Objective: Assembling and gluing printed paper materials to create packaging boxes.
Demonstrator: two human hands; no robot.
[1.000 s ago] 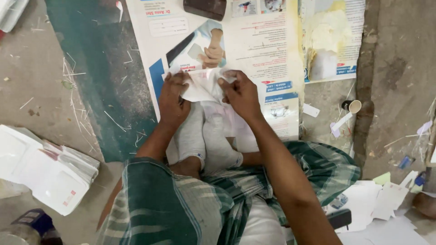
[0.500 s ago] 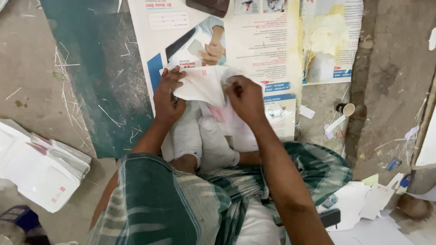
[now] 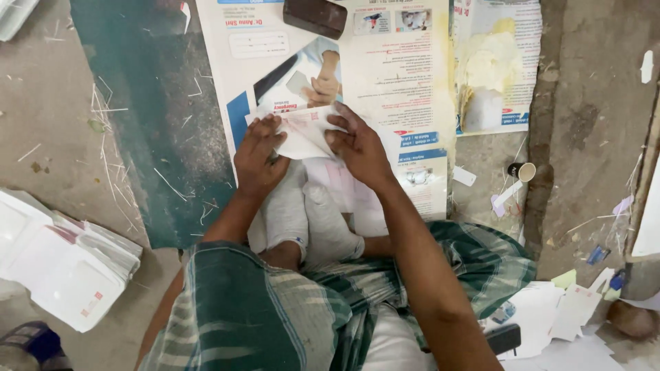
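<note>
On two floor posters, both hands grip one white paper.

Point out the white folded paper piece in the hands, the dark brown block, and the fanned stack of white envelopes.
white folded paper piece (image 3: 302, 134), head view, centre.
dark brown block (image 3: 315, 16), head view, top face.
fanned stack of white envelopes (image 3: 58, 264), head view, top sheet.

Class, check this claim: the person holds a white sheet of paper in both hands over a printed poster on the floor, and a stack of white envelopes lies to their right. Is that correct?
Not quite. In the head view, both the left hand and right hand do hold the white sheet of paper over the printed poster, but the stack of white envelopes lies to their left, not their right.
</note>
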